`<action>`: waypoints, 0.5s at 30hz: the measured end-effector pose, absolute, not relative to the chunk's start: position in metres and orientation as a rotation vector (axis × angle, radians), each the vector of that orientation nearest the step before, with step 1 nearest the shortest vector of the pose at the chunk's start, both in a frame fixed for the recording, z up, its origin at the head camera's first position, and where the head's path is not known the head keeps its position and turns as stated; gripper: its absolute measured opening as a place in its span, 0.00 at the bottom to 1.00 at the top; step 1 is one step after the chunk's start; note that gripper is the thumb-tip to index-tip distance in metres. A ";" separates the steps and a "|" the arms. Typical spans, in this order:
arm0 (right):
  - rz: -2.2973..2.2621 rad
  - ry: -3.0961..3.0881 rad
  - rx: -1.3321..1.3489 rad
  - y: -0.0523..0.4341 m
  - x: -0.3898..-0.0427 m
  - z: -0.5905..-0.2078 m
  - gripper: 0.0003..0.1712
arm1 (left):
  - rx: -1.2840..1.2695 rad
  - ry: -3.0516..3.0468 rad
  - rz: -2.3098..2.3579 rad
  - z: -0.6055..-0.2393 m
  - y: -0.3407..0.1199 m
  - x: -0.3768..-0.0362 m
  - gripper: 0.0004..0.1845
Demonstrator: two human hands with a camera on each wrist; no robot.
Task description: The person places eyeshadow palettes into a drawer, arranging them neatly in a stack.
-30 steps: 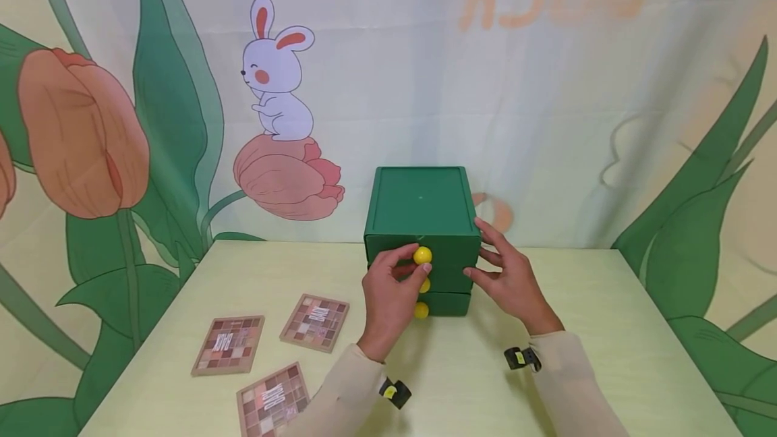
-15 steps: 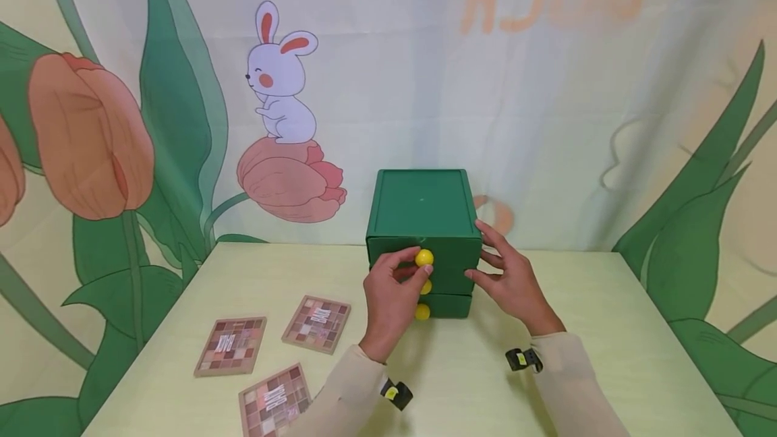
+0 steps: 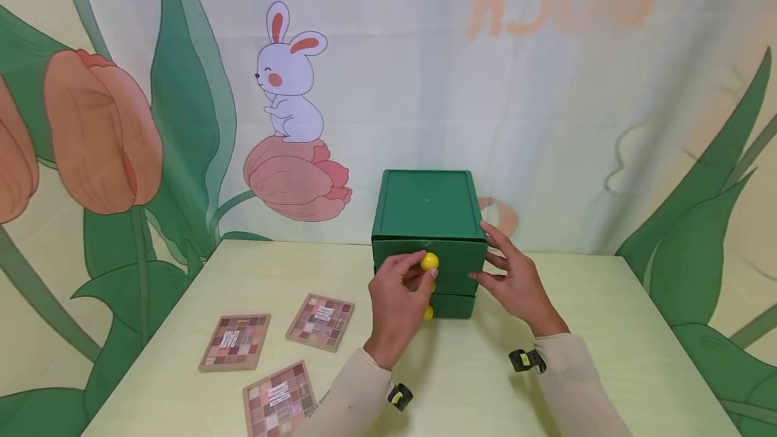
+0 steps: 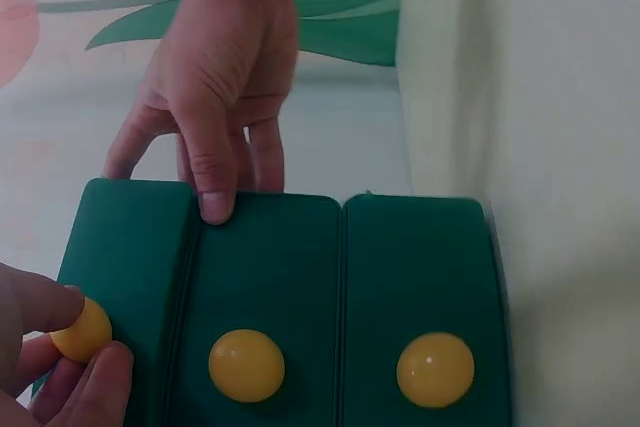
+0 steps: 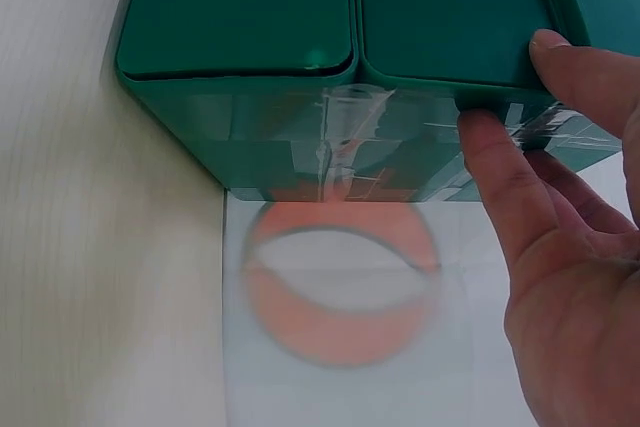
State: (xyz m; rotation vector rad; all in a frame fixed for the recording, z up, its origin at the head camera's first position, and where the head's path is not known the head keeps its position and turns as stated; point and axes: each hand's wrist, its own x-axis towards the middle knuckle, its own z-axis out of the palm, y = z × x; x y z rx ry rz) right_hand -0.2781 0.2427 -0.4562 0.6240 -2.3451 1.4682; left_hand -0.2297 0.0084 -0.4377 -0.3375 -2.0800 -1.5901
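A green cabinet of three stacked drawers (image 3: 427, 204) stands near the back of the table, a round yellow knob on each front. My left hand (image 3: 394, 305) pinches the top knob (image 3: 429, 261) between thumb and fingers. The top drawer (image 4: 130, 247) stands slightly forward of the others in the left wrist view. Below it, the middle knob (image 4: 247, 366) and bottom knob (image 4: 435, 370) are untouched. My right hand (image 3: 519, 292) holds the cabinet's right front corner, thumb on the middle drawer's front edge and fingers against the taped side wall (image 5: 290, 137).
To the left lie three flat checkered palettes: one nearer the cabinet (image 3: 320, 322), one farther left (image 3: 235, 342) and one nearer the front (image 3: 279, 400). A printed curtain (image 3: 388, 86) with a rabbit and tulips hangs right behind the cabinet.
The top drawer has come slightly forward with my left hand on its knob. My right hand keeps its hold on the corner. The whole view has shifted a little.
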 end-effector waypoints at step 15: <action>1.468 -2.333 0.632 0.244 -0.281 -0.458 0.57 | -0.077 -1.955 -1.837 -0.439 0.019 -0.227 0.18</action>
